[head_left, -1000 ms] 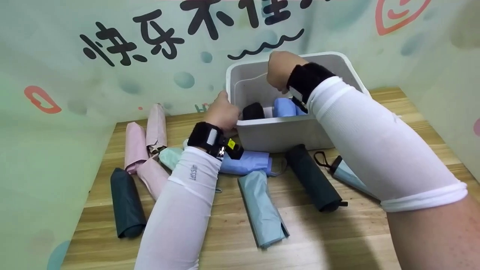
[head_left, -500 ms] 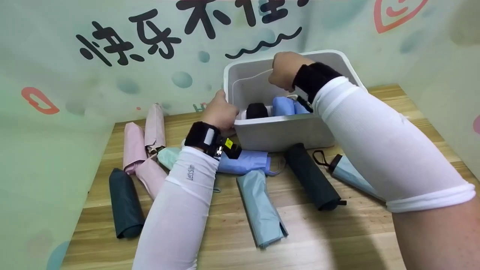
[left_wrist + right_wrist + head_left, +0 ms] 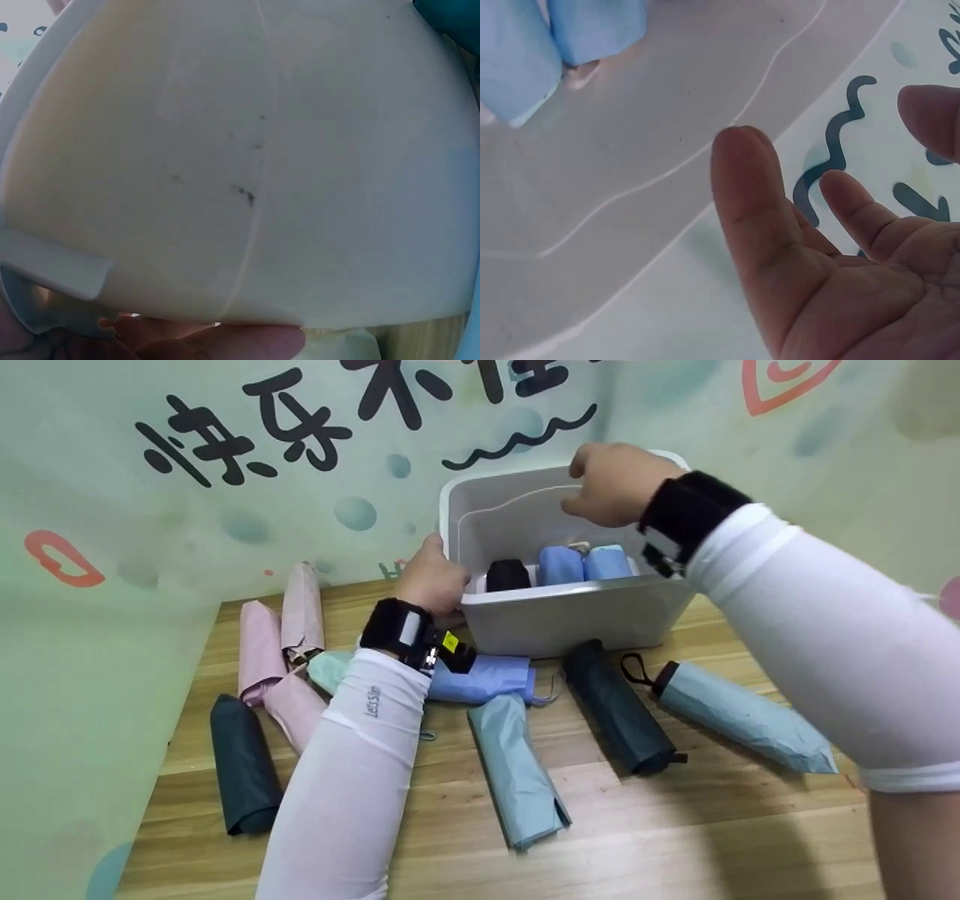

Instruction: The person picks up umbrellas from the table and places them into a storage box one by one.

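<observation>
My left hand (image 3: 433,577) grips the left end of a light grey plastic bin (image 3: 562,622). The left wrist view shows its fingers (image 3: 247,343) under the bin's edge, beside the outer wall. Above the bin's right part, my right hand (image 3: 622,484) is raised with nothing in it, its fingers (image 3: 746,195) spread apart in the right wrist view. Standing inside the bin are a black folded umbrella (image 3: 508,575) and two blue folded umbrellas (image 3: 561,565), their lower parts hidden by the front wall.
On the wooden surface lie pink umbrellas (image 3: 260,652), a dark umbrella (image 3: 244,765), a mint one (image 3: 328,671), a periwinkle one (image 3: 480,679), a grey-green one (image 3: 519,772), a black one (image 3: 619,709) and a pale blue one (image 3: 742,716). A printed backdrop (image 3: 360,457) rises behind.
My right hand has gone from a curled fist over the blue umbrellas to spread fingers, shifting up and right. The left hand keeps its hold on the bin.
</observation>
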The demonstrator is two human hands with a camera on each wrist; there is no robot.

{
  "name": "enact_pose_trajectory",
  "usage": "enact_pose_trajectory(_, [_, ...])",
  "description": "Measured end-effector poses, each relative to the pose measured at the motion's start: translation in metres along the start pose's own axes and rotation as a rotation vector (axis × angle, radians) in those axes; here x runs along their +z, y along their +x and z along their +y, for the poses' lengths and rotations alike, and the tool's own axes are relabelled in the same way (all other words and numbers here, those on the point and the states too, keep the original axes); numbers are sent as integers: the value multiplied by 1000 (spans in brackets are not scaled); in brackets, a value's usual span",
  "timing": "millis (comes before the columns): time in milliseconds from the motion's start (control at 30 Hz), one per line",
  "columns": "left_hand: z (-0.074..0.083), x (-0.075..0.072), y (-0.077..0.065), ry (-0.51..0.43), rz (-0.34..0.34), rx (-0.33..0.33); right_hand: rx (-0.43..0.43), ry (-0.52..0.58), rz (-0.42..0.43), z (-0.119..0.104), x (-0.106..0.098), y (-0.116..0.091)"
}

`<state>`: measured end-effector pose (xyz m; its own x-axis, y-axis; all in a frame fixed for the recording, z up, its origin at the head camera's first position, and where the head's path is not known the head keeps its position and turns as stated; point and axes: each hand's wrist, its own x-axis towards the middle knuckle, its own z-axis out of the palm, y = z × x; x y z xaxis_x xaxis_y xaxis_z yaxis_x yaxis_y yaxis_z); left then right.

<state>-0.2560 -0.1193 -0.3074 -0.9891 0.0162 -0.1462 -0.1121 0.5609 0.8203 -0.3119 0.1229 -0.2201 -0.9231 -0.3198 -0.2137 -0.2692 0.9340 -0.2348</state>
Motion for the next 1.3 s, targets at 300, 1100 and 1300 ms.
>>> enact_pose_trajectory(300, [-2, -2, 0, -26, -8, -3, -31, 29, 68, 27, -1, -41])
enact_pose_trajectory(1100, [1, -1, 1, -6, -22, -15, -210, 56, 59, 91, 70, -133])
enact_pose_trajectory(1300, [1, -2, 0, 31, -17, -13, -234, -19, 18, 110, 102, -135])
